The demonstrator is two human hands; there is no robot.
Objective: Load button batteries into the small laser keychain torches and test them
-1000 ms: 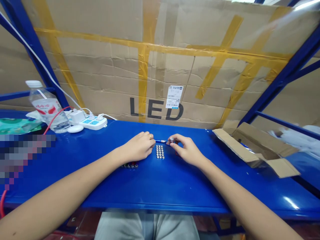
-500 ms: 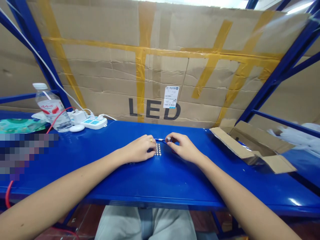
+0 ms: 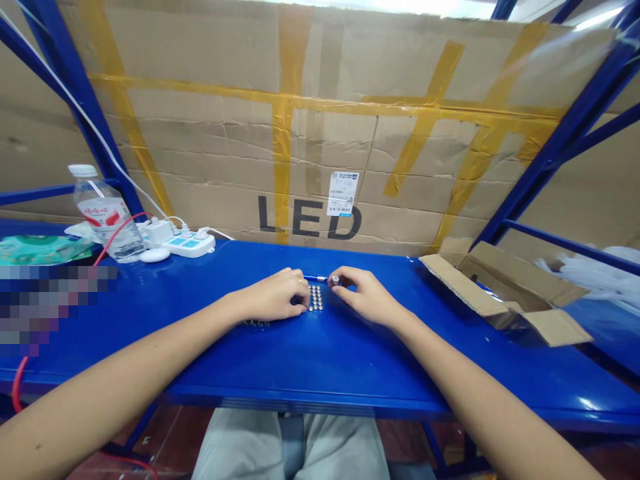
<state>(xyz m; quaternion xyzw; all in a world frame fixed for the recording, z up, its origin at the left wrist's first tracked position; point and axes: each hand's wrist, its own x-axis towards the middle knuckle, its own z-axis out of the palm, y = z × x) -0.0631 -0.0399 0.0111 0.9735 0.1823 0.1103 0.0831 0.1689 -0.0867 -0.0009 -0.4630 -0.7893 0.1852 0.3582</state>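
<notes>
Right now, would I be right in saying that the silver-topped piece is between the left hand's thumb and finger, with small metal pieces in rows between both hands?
Not quite: the head view shows the silver-topped piece at the right hand. The small metal pieces do sit in rows between both hands.

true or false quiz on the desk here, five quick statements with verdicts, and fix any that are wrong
1. The silver rows lie between the left hand and the right hand. True.
2. The left hand wears nothing. False: it wears a ring.
3. A blue rod shows just beyond the silver rows. True.
4. The right hand holds nothing. False: it pinches a silver piece.
5. An open carton sits to the right of the right hand. True.
</notes>
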